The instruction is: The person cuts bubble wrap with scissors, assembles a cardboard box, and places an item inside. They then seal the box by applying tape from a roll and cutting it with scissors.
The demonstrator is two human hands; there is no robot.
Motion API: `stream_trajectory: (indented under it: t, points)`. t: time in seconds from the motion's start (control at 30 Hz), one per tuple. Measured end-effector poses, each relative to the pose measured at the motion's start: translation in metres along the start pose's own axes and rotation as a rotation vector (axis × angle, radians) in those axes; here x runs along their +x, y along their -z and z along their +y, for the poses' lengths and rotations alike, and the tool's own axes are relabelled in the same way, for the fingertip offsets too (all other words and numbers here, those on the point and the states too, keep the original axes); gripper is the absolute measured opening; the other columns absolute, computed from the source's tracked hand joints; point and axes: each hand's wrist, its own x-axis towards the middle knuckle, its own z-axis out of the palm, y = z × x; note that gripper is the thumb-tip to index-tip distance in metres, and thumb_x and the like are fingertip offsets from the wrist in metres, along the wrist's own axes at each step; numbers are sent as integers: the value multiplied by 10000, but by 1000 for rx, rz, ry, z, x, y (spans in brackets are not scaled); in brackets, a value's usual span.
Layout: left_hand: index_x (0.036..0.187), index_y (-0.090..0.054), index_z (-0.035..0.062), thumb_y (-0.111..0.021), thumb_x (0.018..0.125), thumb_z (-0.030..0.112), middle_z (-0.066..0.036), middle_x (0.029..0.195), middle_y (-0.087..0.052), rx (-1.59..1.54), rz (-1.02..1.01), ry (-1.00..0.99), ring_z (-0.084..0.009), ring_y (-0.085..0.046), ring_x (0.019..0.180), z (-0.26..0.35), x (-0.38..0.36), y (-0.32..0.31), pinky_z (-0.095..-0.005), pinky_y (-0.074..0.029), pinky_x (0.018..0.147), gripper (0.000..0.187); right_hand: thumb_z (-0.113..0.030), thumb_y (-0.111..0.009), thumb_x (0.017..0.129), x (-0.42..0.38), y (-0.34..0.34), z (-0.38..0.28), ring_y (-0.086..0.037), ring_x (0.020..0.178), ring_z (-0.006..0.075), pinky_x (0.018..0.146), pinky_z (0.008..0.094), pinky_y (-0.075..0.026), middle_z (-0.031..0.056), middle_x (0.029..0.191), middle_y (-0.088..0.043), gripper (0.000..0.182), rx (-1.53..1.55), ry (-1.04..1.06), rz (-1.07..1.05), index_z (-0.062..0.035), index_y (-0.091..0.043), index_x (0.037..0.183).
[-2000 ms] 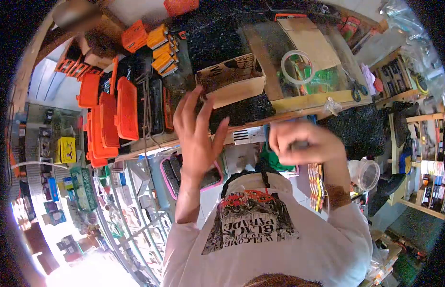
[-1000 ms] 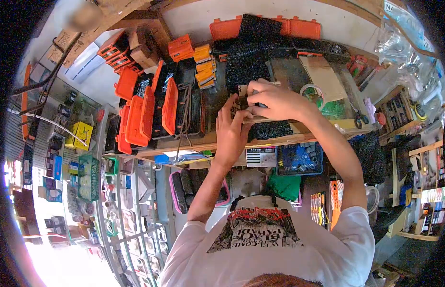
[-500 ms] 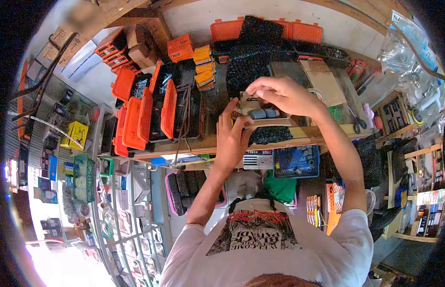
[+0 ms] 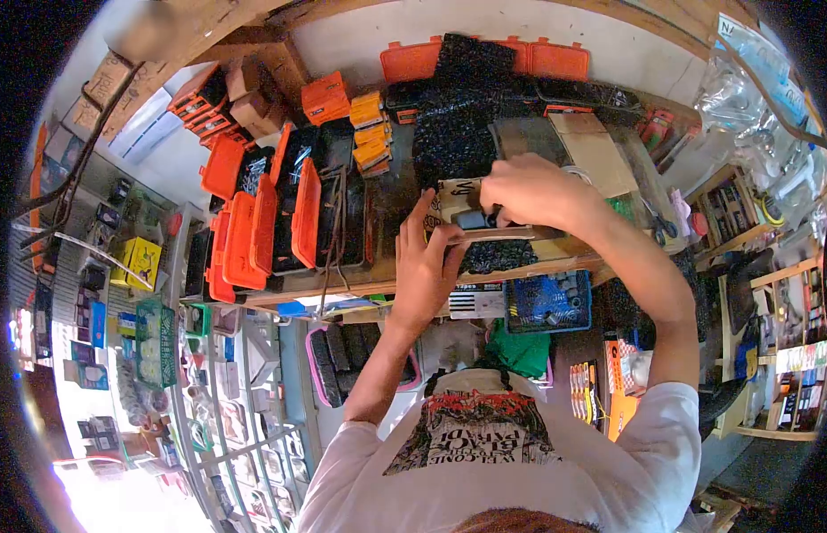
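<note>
A small open cardboard box [image 4: 459, 194] with dark printing is on the wooden workbench in front of me. My left hand [image 4: 422, 266] grips its left side, the thumb along the near edge and the fingers up the outer wall. Inside lie grey cylindrical pieces [image 4: 471, 219], which look like short pipe fittings. My right hand [image 4: 533, 194] reaches in from the right, its fingers curled down among these pieces. Its fingertips are partly hidden, and whatever they pinch cannot be made out. Black speckled material [image 4: 498, 256] shows below the box's near edge.
Orange-lidded organizer cases [image 4: 262, 226] stand open on the left, near yellow-orange small boxes [image 4: 371, 133]. Scissors [image 4: 664, 224] and a cardboard sheet [image 4: 595, 155] lie to the right. Under the bench edge sits a blue basket [image 4: 547, 302] of grey fittings. Shelves flank both sides.
My right hand has moved down from the box's far flap onto the grey pieces inside, covering some of them. My left hand keeps its grip on the box. The view has shifted slightly.
</note>
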Motion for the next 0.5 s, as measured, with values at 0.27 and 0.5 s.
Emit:
stream_trajectory:
  t: [0.27,0.5]
  points:
    - [1040,-615,78,-760,839,89,-218,1518,-398,1,2,-6,-423,-491,1275,-4,1,-1,-498,-429,1035,248,-45,-692,723,16,-27,14,-715,869,382,754,464,-577,190,869,-731,202,-181,118,-35,-58,-776,906]
    - [1045,-609,72,-769,838,89,-226,1524,-399,-10,-30,9,-420,-507,1266,-4,1,-2,-495,-434,1040,262,-30,-681,734,8,4,4,-713,871,380,753,485,-569,202,867,-724,107,-114,29,-134,-20,-744,821]
